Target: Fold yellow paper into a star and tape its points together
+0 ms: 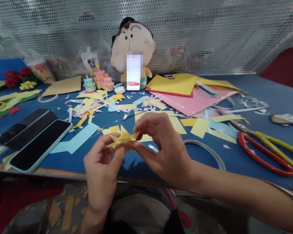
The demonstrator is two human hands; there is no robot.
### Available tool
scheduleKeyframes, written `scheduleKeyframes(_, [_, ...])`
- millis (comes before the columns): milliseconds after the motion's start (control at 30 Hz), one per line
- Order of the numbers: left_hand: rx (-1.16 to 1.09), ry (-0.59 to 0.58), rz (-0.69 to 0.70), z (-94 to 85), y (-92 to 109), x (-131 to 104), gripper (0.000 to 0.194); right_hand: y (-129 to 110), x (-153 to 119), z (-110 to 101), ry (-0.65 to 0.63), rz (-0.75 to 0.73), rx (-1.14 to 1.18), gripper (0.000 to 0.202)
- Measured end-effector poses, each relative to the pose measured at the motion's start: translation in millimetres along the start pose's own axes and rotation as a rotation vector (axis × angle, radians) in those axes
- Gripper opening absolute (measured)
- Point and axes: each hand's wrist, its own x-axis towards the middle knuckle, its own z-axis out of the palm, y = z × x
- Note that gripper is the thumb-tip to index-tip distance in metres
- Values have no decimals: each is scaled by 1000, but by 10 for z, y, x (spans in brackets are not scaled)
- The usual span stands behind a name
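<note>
A small folded yellow paper star (123,139) is held between both hands just above the near edge of the blue table (258,152). My left hand (101,169) pinches its left side with thumb and fingers. My right hand (161,148) pinches its right point from above. A second small yellow star (118,96) lies farther back on the table among paper scraps.
Two phones (40,143) (24,128) lie at the left. Red and yellow scissors (266,148) lie at the right, with pink and yellow paper sheets (185,94) behind them. A plush doll (133,45), small paper cakes (100,79) and a mesh wall stand at the back. A tape ring (207,149) lies near my right wrist.
</note>
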Motion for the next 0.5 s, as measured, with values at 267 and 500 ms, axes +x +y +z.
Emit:
scheduleKeyframes(267, [141, 37, 79, 37, 18, -1, 1, -20, 4, 7, 2, 49, 12, 32])
scheduleKeyframes(500, [141, 71, 142, 43, -7, -11, 6, -55, 16, -9, 10, -53, -79, 30])
